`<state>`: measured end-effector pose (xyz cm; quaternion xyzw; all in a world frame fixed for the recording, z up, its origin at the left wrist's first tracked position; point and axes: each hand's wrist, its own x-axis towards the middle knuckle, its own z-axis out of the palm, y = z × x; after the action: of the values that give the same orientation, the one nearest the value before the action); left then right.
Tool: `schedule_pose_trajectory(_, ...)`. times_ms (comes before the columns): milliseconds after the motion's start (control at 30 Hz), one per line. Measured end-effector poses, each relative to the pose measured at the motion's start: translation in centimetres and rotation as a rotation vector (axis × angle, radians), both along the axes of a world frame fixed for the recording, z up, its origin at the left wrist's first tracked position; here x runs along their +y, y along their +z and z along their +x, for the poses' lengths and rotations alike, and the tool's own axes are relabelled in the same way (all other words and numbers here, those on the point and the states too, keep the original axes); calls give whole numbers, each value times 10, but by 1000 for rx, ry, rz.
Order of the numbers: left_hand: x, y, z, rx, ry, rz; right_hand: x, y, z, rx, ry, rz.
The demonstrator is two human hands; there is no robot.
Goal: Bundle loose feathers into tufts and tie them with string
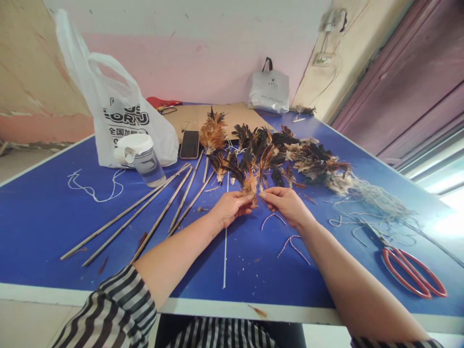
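Near the middle of the blue table, my left hand [235,208] pinches the base of a small bunch of orange-brown feathers [249,183]. Close beside it, my right hand [284,203] is closed, its thumb and finger pinching the quill end of another feather [266,164]. Just beyond both hands lies a loose pile of dark and brown feathers [257,137]. A fuller orange feather bundle [213,133] on a stick stands out at the back of the pile. Two short pieces of pink-and-white string [293,244] lie below my right hand.
Several thin sticks [126,220] fan out at left, near a lidded plastic cup [145,159] and a white plastic bag [126,106]. A phone [189,144] lies by cardboard [232,111]. Red-handled scissors [409,270] and tangled pale string [380,198] lie at right. A silver bag [268,89] stands behind.
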<state>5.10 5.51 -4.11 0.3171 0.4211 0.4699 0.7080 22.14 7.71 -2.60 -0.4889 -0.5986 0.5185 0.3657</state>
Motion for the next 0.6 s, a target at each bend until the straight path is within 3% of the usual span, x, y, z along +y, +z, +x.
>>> schedule_pose_trajectory(133,-2,0,1,18,-12,27,-6,5,-6,-247,-15,154)
schedule_pose_trajectory(267,-3,1,3,32,-7,37,-5,5,-5,-306,-40,232)
schedule_pose_trajectory(600,-3,3,5,-18,65,-6,-6,3,-6,-361,11,174)
